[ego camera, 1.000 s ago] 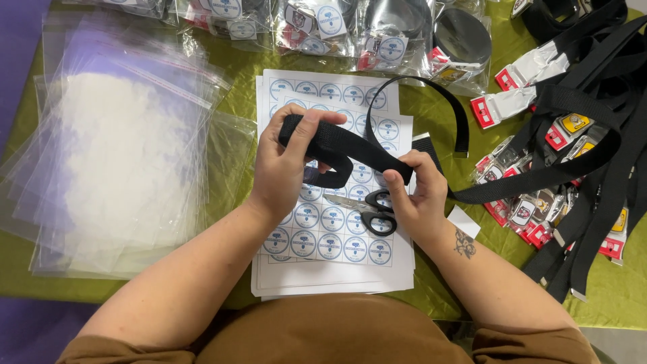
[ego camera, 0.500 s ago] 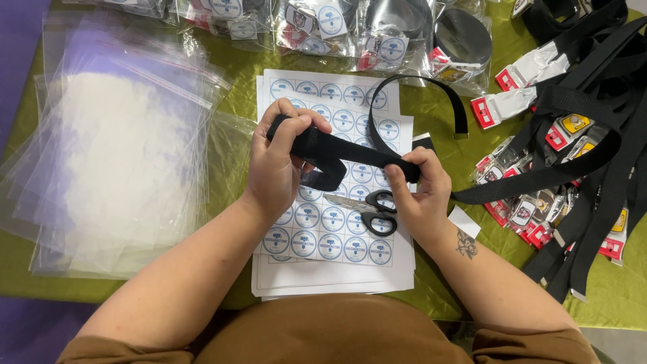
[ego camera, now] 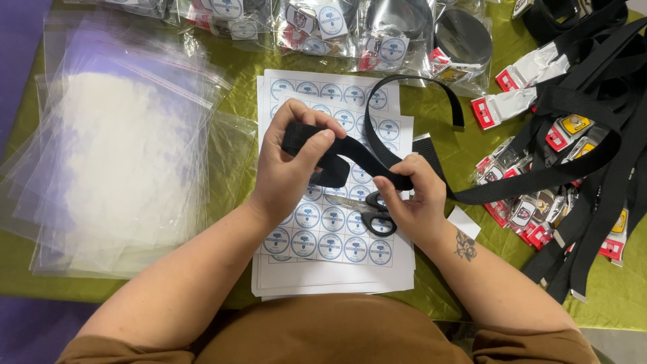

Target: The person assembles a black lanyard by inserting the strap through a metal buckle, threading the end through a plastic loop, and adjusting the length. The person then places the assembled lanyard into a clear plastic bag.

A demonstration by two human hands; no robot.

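My left hand (ego camera: 290,172) grips the folded end of a black webbing belt (ego camera: 357,154), thumb pressed on top. My right hand (ego camera: 414,195) pinches the same belt a little further along. From there the strap runs right to the belt pile, and a loose end arcs up over the sticker sheets (ego camera: 337,256). Both hands hover above the white sheets of round blue stickers. Black-handled scissors (ego camera: 374,214) lie on the sheets, partly under my right hand.
A stack of clear plastic bags (ego camera: 114,155) lies at the left on the green tablecloth (ego camera: 458,296). Bagged belts with round stickers (ego camera: 377,34) line the far edge. A heap of black belts with red and silver buckles (ego camera: 573,155) fills the right side.
My left hand has turned and folded the belt end over more tightly. The right hand slid slightly along the strap. The loose end's arc has shifted a little.
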